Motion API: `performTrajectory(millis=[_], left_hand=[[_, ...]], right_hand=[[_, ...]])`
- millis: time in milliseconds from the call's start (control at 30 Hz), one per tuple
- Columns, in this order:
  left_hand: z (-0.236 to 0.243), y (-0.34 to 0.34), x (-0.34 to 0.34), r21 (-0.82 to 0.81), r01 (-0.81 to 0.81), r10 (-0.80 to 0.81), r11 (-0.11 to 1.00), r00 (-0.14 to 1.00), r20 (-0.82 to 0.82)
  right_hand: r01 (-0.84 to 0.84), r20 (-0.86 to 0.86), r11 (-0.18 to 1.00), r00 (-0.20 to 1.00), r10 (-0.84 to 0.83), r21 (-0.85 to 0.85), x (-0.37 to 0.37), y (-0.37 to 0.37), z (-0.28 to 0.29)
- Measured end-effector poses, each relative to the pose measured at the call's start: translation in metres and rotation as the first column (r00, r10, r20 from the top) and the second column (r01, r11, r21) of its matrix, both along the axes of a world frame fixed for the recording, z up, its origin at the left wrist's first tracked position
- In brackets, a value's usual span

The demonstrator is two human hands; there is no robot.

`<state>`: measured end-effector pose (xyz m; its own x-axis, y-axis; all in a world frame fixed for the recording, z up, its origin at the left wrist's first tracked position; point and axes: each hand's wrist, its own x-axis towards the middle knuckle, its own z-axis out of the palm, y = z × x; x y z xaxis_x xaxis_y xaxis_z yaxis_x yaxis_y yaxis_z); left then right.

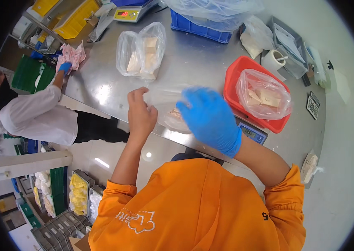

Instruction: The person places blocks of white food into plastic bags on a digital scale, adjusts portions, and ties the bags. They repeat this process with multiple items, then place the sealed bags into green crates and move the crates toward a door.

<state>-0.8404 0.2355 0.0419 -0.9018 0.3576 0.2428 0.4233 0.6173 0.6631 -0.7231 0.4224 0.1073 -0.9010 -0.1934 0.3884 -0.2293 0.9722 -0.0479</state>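
Observation:
My bare left hand (140,112) pinches the edge of a thin clear plastic bag (165,97) lying on the steel table (193,58). My right hand (210,119), in a blue glove, is at the bag's other side, over a small heap of pale pieces (175,114) inside it; the glove hides how it grips. Both arms wear orange sleeves.
A clear bag of beige blocks (143,56) lies further back. A red basket (233,85) holding another bag of blocks sits on a scale (252,133) to the right. A blue crate (200,27), a second scale (128,13) and a calculator (313,105) are about. Another person in white (38,115) works at the left.

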Motion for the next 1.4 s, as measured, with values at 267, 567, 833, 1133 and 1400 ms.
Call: performTrajectory(millis=[267,567,833,1133,1400], left_hand=[[-0.092,-0.027,0.021,0.588,-0.418,-0.526,0.692,0.265,0.808],[-0.123,-0.020,0.039,0.743,-0.611,-0.908,0.272,0.094,0.409],[-0.077,-0.037,0.037,0.676,-0.586,-0.631,0.447,0.329,0.702],[-0.078,-0.024,0.027,0.004,0.025,-0.025,1.000,0.984,0.178],[-0.058,-0.085,-0.049,0.302,-0.111,-0.095,0.947,0.801,0.591]], right_hand=[[0.582,0.549,-0.344,0.812,0.197,-0.736,0.010,0.039,-0.180],[0.429,-0.034,-0.779,0.867,0.498,-0.457,-0.005,0.016,-0.105],[0.451,0.459,-0.548,0.878,0.133,-0.704,0.020,0.059,-0.169],[-0.133,0.160,0.985,0.976,0.150,-0.111,0.021,-0.017,-0.073],[-0.063,0.341,0.932,0.920,0.193,-0.356,0.045,0.040,-0.072]])
